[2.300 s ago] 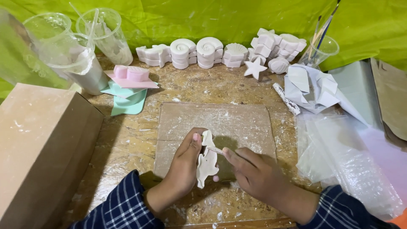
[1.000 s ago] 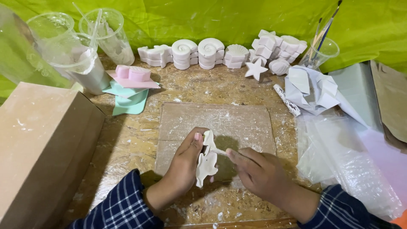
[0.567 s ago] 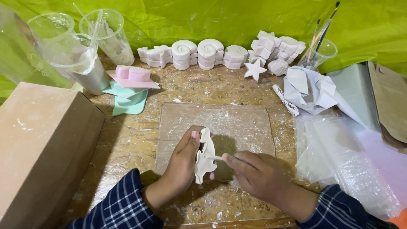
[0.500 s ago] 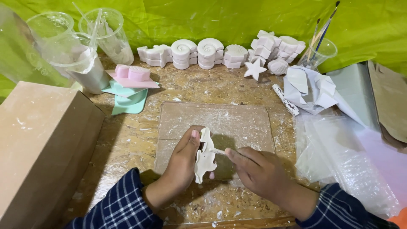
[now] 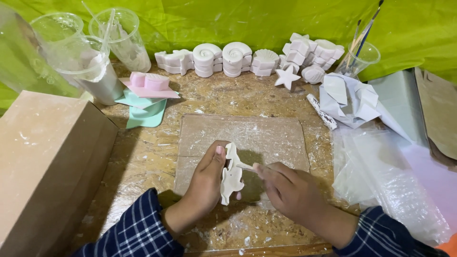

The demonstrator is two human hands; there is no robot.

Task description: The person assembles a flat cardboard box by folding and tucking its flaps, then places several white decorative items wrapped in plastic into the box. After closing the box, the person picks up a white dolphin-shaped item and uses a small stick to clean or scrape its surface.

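My left hand [image 5: 203, 183] grips a small white plaster figure [image 5: 232, 174], holding it on edge above a dusty clear board [image 5: 247, 138]. My right hand [image 5: 291, 192] pinches a thin white tool [image 5: 244, 166] whose tip touches the figure's upper part. Both wrists wear dark blue plaid sleeves. White dust and crumbs lie on the board below the figure.
A brown cardboard box [image 5: 45, 162] fills the left. Clear plastic cups [image 5: 90, 52] stand at the back left, pink and teal moulds [image 5: 147, 95] beside them. White plaster shells and a star [image 5: 285, 76] line the green backdrop. A cup with brushes [image 5: 359, 54], paper and plastic bags [image 5: 395, 181] lie right.
The figure has been turned more on edge and lifted slightly in my left hand. My right hand's tool has shifted a little along the figure's upper part.
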